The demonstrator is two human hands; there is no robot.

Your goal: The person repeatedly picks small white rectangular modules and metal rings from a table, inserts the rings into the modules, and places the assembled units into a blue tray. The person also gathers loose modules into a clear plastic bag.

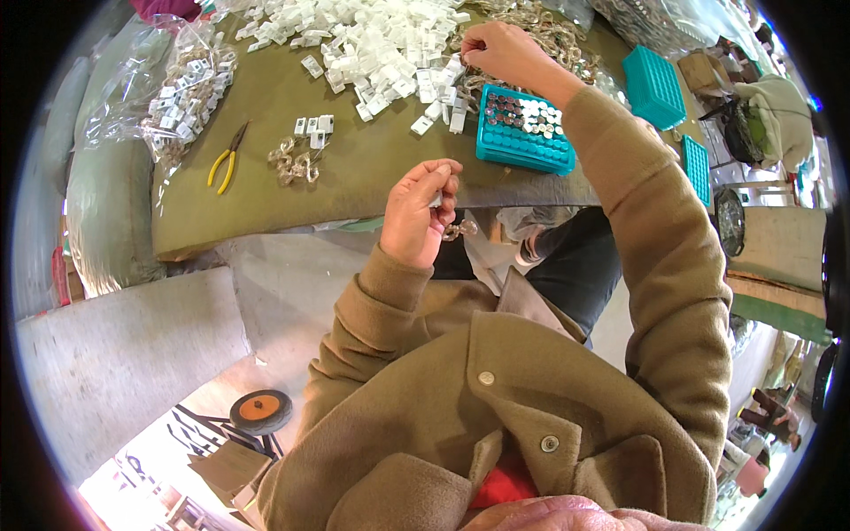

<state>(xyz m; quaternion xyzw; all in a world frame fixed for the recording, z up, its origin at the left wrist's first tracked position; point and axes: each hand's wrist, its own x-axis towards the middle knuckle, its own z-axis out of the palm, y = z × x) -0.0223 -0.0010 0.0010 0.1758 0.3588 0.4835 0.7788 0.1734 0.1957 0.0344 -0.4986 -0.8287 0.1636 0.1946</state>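
Note:
My left hand is closed near the table's front edge, pinching a small white plastic piece with a clear metal-ringed part hanging below it. My right hand reaches far over the table, its fingertips closed on a small white plastic clip at the edge of a big heap of white clips. Just below that hand sits a teal tray partly filled with small shiny round parts.
Olive cloth covers the table. Yellow-handled pliers lie at left beside a small cluster of clear rings. A plastic bag of clips is at far left. More teal trays stand at right.

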